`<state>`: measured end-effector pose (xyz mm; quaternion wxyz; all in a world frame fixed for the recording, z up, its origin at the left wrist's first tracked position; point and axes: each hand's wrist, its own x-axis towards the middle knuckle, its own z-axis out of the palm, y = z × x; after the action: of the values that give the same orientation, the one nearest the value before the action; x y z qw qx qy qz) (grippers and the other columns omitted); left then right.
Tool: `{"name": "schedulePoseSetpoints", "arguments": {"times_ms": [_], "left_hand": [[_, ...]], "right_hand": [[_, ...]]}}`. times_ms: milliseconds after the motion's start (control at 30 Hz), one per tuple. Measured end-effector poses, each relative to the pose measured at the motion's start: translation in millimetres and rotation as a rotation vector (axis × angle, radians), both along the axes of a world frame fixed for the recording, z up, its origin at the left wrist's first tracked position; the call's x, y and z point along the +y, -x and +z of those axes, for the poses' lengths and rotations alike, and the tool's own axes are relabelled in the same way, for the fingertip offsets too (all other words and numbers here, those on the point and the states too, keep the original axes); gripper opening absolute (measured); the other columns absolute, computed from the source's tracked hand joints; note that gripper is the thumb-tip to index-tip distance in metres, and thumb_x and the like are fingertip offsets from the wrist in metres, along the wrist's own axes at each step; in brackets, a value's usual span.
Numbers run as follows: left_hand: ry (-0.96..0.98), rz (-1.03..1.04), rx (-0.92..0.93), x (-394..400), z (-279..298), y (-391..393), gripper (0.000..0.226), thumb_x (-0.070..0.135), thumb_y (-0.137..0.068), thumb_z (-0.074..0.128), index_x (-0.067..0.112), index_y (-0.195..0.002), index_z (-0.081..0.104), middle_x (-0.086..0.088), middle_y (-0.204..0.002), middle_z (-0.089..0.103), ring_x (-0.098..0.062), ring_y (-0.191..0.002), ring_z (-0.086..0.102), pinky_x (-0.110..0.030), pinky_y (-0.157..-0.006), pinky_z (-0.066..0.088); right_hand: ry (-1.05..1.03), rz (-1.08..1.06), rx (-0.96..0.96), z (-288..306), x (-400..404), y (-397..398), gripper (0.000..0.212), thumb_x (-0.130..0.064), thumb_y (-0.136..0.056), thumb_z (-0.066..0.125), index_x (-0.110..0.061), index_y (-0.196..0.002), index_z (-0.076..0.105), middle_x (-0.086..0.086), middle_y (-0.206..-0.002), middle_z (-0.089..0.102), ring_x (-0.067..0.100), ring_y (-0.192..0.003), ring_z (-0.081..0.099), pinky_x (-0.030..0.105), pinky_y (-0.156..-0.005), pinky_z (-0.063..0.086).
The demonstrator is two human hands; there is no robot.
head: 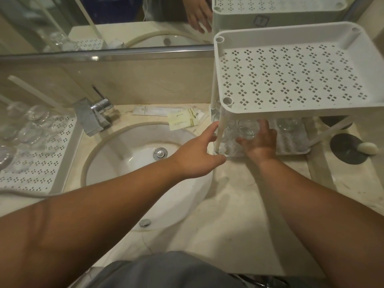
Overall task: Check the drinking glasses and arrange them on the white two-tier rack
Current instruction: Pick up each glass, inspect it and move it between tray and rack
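Right hand (pixel 259 140) reaching under the rack's (pixel 291 75) top tier, fingers curled round a glass (pixel 248 127) on the lower tier. Left hand (pixel 199 156) loosely open, holding nothing, fingertips touching the rack's front-left post (pixel 220 125). More glasses (pixel 288 123) behind on the lower tier; others (pixel 31 125) on a tray (pixel 52 163) left of the sink (pixel 145 150).

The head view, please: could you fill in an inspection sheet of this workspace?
Surface: beige marble counter around a white sink.
Job's things: white two-tier rack, top tier bare; glasses on the lower tier; more glasses on the white tray.
Clutter: sachets, soap on a dark dish.
Hands: right hand grips a glass; left hand open beside the rack leg.
Cables: nothing seen.
Surroundings: tap, mirror.
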<state>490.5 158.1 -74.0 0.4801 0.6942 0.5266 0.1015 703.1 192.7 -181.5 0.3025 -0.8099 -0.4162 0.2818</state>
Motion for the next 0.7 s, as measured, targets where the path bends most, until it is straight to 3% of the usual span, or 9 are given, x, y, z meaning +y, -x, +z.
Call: {"name": "schedulePoseSetpoints", "arguments": {"times_ms": [167, 367, 467, 600, 667, 700], "left_hand": [[-0.007, 0.007, 0.005, -0.3, -0.9, -0.1, 0.082, 0.043, -0.086, 0.066, 0.070, -0.138, 0.007, 0.016, -0.146, 0.049, 0.026, -0.077, 0.048, -0.008, -0.069, 0.036], [-0.001, 0.017, -0.013, -0.4, 0.4, -0.4, 0.080, 0.042, -0.086, 0.066, 0.071, -0.136, 0.010, 0.016, -0.143, 0.051, 0.023, -0.083, 0.046, -0.009, -0.075, 0.037], [0.002, 0.025, -0.022, -1.2, 1.1, -0.2, 0.079, 0.042, -0.086, 0.066, 0.073, -0.133, 0.011, 0.016, -0.141, 0.051, 0.025, -0.082, 0.048, -0.009, -0.074, 0.037], [0.008, 0.034, -0.030, -1.3, -0.2, 0.2, 0.082, 0.040, -0.085, 0.065, 0.065, -0.143, 0.012, 0.011, -0.146, 0.050, -0.003, -0.107, 0.056, -0.017, -0.085, 0.043], [0.015, 0.039, -0.042, -2.1, -0.4, 1.1, 0.083, 0.040, -0.086, 0.065, 0.066, -0.143, 0.012, 0.011, -0.146, 0.049, -0.005, -0.106, 0.058, -0.016, -0.082, 0.042], [0.018, 0.039, -0.042, -2.9, -0.6, 1.8, 0.083, 0.040, -0.086, 0.065, 0.066, -0.144, 0.011, 0.011, -0.147, 0.049, -0.005, -0.104, 0.058, -0.015, -0.080, 0.041]], "right_hand": [[0.004, -0.037, 0.007, -2.2, 8.1, 1.6, 0.087, -0.028, -0.067, 0.090, -0.023, -0.138, 0.039, 0.017, -0.132, 0.044, 0.033, -0.115, 0.053, 0.024, -0.080, 0.037], [-0.060, -0.086, 0.057, -6.7, 11.8, 3.8, 0.081, -0.034, -0.065, 0.088, -0.021, -0.131, 0.043, 0.008, -0.125, 0.054, 0.029, -0.110, 0.057, 0.025, -0.076, 0.041], [-0.053, -0.094, 0.095, -7.8, 10.1, 3.5, 0.085, -0.033, -0.066, 0.087, -0.025, -0.136, 0.040, 0.002, -0.127, 0.055, 0.019, -0.097, 0.061, 0.021, -0.074, 0.043], [-0.031, -0.108, 0.184, -6.2, 2.4, 3.9, 0.091, -0.028, -0.071, 0.085, -0.034, -0.145, 0.031, -0.009, -0.128, 0.050, -0.007, -0.073, 0.054, 0.002, -0.057, 0.037], [-0.039, -0.104, 0.171, -2.9, -4.2, 3.7, 0.090, -0.025, -0.074, 0.083, -0.036, -0.146, 0.029, -0.011, -0.124, 0.048, -0.014, -0.067, 0.049, -0.004, -0.048, 0.032], [-0.048, -0.104, 0.163, 0.0, -8.0, 4.5, 0.089, -0.024, -0.075, 0.082, -0.035, -0.146, 0.029, -0.010, -0.124, 0.047, -0.013, -0.069, 0.050, -0.004, -0.050, 0.034]]}}
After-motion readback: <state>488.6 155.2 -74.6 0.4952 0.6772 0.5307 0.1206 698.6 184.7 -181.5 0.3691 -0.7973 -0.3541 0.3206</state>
